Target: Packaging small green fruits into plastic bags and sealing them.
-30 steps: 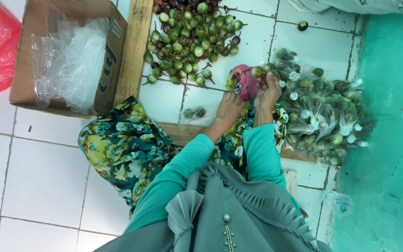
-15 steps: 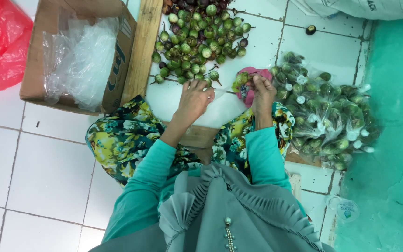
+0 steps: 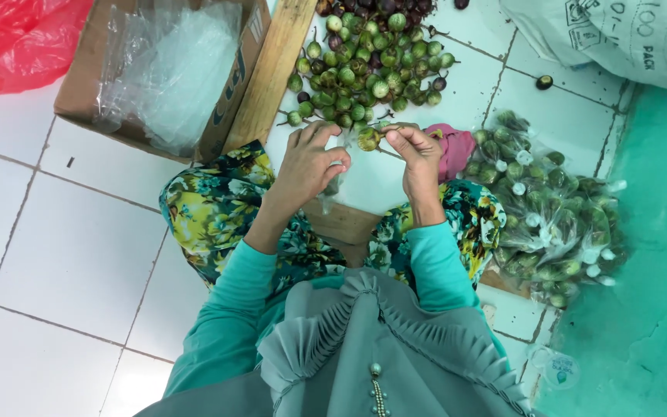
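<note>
Both forearms extend toward 12 o'clock above the white tiled floor (image 3: 71, 255). The left hand (image 3: 308, 166) has fingers curled, its grip closed on a thin clear plastic bag (image 3: 339, 179). The right hand (image 3: 414, 158) pinches a small round green eggplant (image 3: 367, 139) at the fingertips, wrist bent inward. The loose pile of green and purple eggplants (image 3: 368, 66) lies at 12 o'clock, and the bagged eggplants (image 3: 550, 212) lie at 3 o'clock.

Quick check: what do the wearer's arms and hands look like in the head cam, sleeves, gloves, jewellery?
Both arms are in long, plain teal sleeves ending at the wrists. The left hand and right hand are bare: no gloves. No rings, watch or bracelets can be made out. A grey-green pleated garment with small beads covers the chest.
</note>
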